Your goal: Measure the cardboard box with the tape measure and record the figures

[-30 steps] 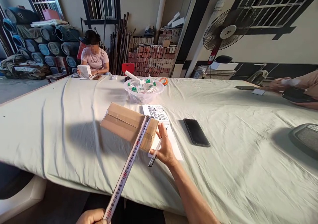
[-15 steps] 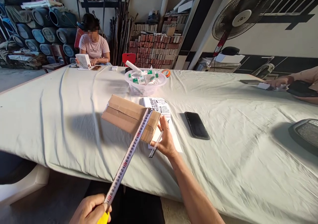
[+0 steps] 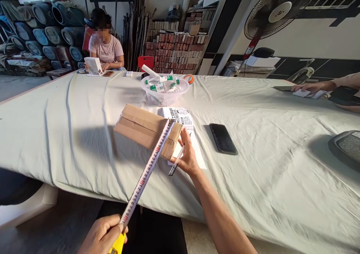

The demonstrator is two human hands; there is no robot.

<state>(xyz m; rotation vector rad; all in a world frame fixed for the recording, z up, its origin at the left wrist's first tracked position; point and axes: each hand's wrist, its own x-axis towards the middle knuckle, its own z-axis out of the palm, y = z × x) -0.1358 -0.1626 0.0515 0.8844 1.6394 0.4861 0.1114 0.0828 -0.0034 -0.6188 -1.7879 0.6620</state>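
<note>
My left hand (image 3: 105, 234) is closed on a tape measure (image 3: 140, 187) with a yellow case, at the bottom of the view. Its blade runs up and to the right, across the top of a brown cardboard box (image 3: 140, 128), and its end lies near the box's far edge. With my right hand (image 3: 187, 154) I grip the box's right end, fingers behind and thumb at the near corner. A clear pen (image 3: 177, 162) is also tucked in that hand. Beneath and behind the box lies an open printed booklet (image 3: 182, 117), partly covered.
Right of the booklet is a black phone (image 3: 223, 138). A plastic basin (image 3: 164, 96) of bottles stands behind the box, with a roll of orange tape (image 3: 189, 78) beside it. One person (image 3: 105, 47) sits across the cloth-covered table; another person's hands (image 3: 315, 87) are at the right.
The view has shifted slightly, and the yellow tape case shows more. My hands keep the box and tape measure in nearly the same position. The person's hand at right has moved a little over white paper.
</note>
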